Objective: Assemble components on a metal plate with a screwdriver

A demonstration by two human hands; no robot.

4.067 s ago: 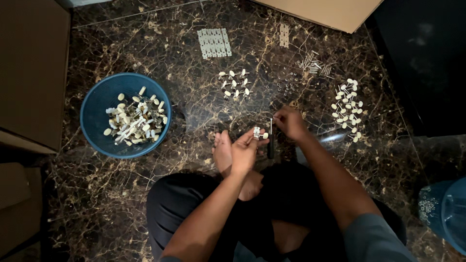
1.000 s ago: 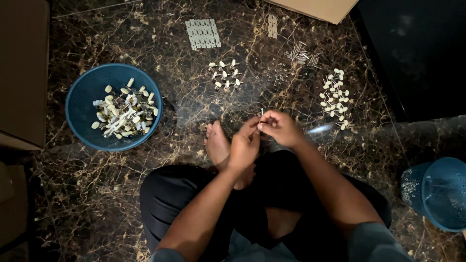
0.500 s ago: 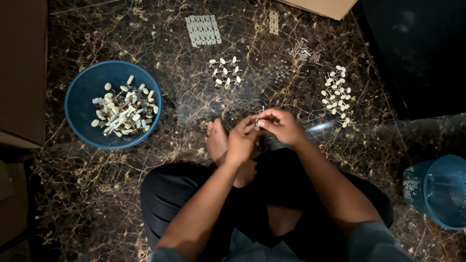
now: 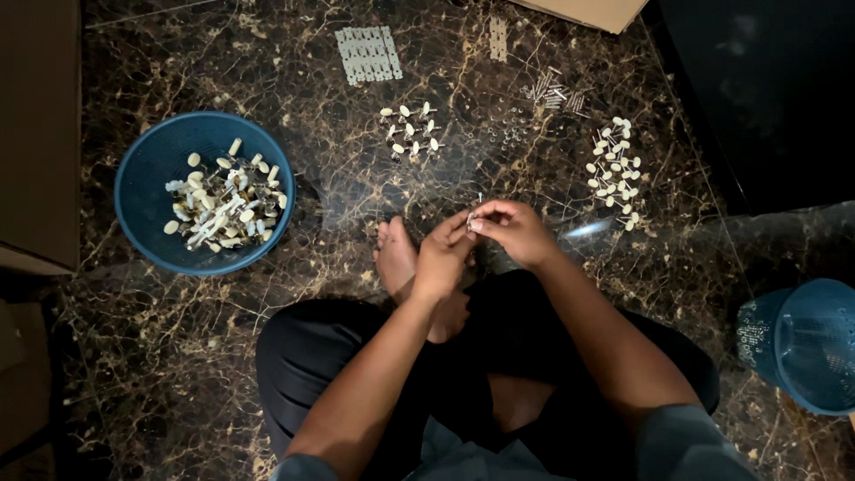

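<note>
A small metal part [image 4: 473, 216] is pinched between the left hand [image 4: 443, 258] and right hand [image 4: 512, 232], kept together above the foot [image 4: 396, 258] as before; little has shifted.

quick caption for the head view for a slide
Seated on a dark marble floor, a person's left hand and right hand pinch a small metal part, a blue bowl of cream pieces beside.

Floor: dark marble floor [image 4: 267, 374] with gold veins.
Left: blue bowl [image 4: 147, 223] of cream pegs.
Top: grey perforated plate [image 4: 368, 54], narrow strip [image 4: 498, 38], metal pins [image 4: 554, 91].
Centre and right: peg cluster [image 4: 410, 132], peg pile [image 4: 615, 169].
Far right: blue basket [image 4: 806, 343].
</note>
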